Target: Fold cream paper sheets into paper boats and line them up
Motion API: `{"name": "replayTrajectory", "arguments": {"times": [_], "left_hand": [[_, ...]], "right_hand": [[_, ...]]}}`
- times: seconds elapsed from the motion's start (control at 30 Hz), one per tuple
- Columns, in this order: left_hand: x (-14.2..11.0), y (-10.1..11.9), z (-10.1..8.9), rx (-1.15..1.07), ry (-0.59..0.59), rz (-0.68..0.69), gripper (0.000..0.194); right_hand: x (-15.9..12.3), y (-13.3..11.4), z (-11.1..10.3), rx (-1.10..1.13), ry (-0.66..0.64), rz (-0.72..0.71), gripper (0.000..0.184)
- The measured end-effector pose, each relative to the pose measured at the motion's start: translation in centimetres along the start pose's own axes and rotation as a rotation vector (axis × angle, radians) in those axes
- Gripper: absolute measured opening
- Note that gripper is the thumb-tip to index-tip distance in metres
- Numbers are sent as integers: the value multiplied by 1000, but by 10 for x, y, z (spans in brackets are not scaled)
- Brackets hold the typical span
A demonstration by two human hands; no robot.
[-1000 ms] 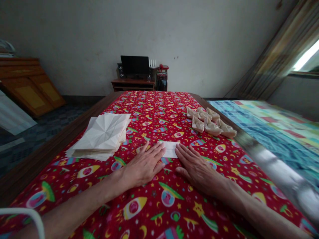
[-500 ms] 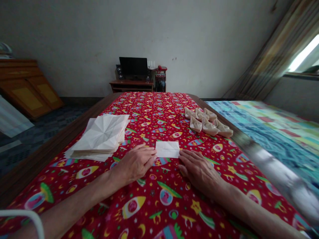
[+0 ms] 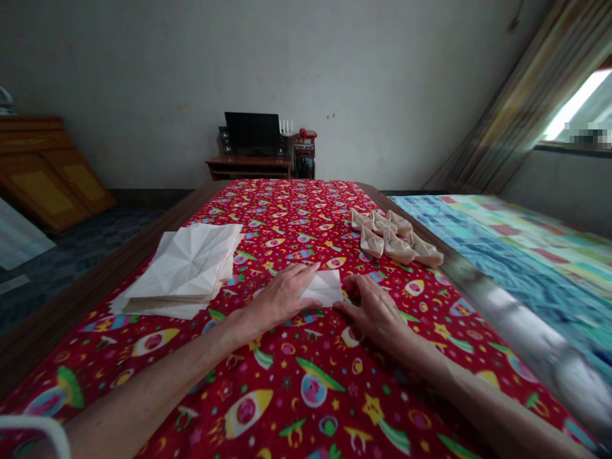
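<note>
A small folded sheet of white paper (image 3: 327,288) lies flat on the red patterned cloth (image 3: 306,357) between my two hands. My left hand (image 3: 285,294) rests over the paper's left end, its thumb and fingers spread apart. At the opposite end, my right hand (image 3: 370,306) has its thumb at the near right corner, with the fingers curved and parted from the thumb. To the left sits a stack of creased white paper sheets (image 3: 191,261). Several folded paper boats (image 3: 399,245) stand in two rows at the right.
The cloth covers a long table with a dark wooden edge (image 3: 62,319). Beyond it are a black monitor (image 3: 252,131) and a red telephone (image 3: 306,134). A bed with a blue patterned cover (image 3: 482,255) lies along the right. A white curved tube (image 3: 43,422) shows at the lower left.
My left hand has slid right over the paper's left end, with thumb and fingers spreading. My right hand's fingers have gone from lying flat to curved. The view has shifted slightly.
</note>
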State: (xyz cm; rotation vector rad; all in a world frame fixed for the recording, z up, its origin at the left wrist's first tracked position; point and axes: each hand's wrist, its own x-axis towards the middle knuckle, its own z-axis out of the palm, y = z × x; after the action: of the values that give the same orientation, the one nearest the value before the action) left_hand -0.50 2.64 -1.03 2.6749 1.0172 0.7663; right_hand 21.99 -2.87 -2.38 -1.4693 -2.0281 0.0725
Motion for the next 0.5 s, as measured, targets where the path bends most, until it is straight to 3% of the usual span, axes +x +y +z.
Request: {"name": "replayTrajectory", "arguments": {"times": [0.13,0.23,0.33,0.5], "left_hand": [[-2,3,-3,14,79,62,65],[0,8,-9,63,130,117,64],[4,19,-23,125,212,176,57],[4,39,-49,276,278,290,13]], "right_hand": [[10,-8,0,131,-139,133,14],[12,-14,-3,221,-105,135,10],[13,-18,-9,257,51,5,6],[18,-23,-18,125,214,-296,7]]}}
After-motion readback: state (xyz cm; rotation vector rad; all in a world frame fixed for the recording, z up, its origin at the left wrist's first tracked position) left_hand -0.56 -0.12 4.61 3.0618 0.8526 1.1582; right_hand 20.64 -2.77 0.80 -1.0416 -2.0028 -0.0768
